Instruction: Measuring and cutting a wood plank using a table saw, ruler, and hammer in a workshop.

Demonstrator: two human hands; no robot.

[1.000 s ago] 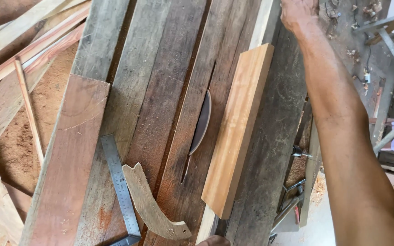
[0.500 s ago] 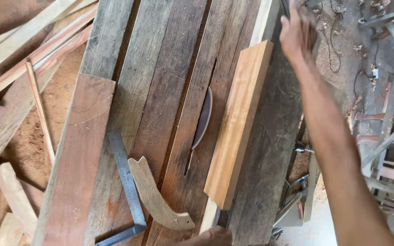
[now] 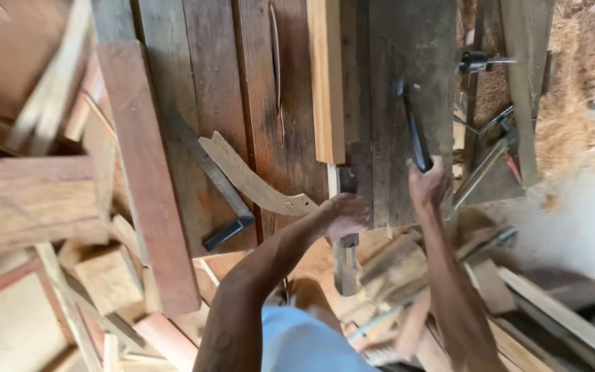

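Now the right hand [image 3: 430, 184] has dropped to close its grip on a dark tool [image 3: 414, 131] pointing away lengthwise; left hand [image 3: 344, 215] curls at the bench edge.

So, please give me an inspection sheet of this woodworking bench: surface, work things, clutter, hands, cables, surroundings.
Surface: dark weathered plank bench, with a thin saw blade in a slot.
Work things: long pale wooden board lying lengthwise; dark slim metal tool.
Clutter: curved pale wooden template, metal try square, reddish plank, offcuts.
Hands: left hand at the bench's near edge; right hand, fingers around the dark tool.
Cables: nothing seen.
Surroundings: sawdust pile, metal rods.
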